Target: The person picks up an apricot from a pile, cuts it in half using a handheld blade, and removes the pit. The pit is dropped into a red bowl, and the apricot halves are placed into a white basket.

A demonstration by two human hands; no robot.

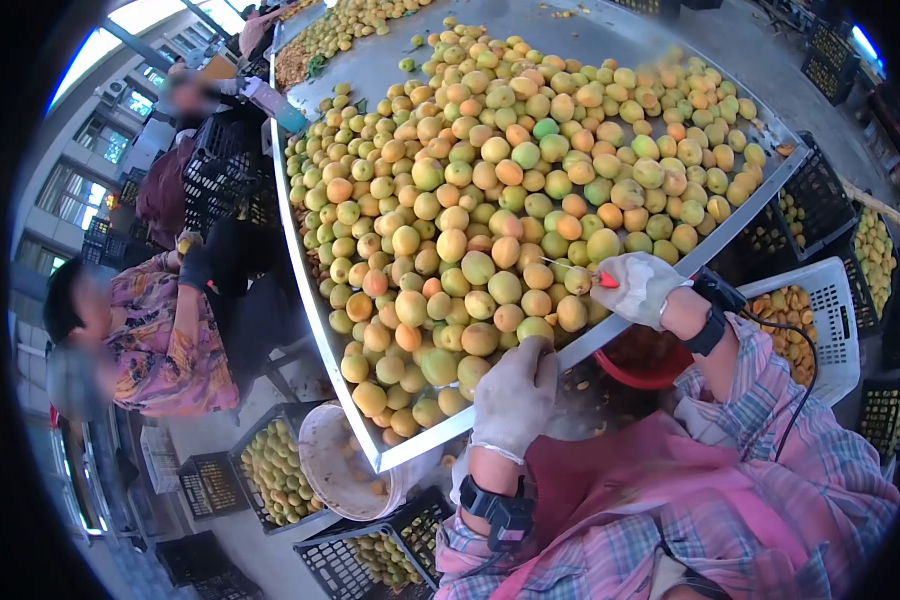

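Observation:
A big heap of yellow-green and orange apricots [478, 267] covers a metal table with a raised pale rim [313, 320]. My left hand [515, 400], in a whitish glove, reaches over the near rim with its fingers curled at a greenish apricot [535, 329]; the fingertips are partly hidden. To the right, my gloved right hand [638, 290] is closed around the red handle of a small knife [606, 280]. Its thin blade points left over the apricots.
Below the near rim sits a red basin [645, 365]. A white crate [838, 330] of halved apricots stands right, a white bucket [335, 470] left. Black crates [275, 465] hold more apricots. Another person in a patterned top [170, 340] works at the left side.

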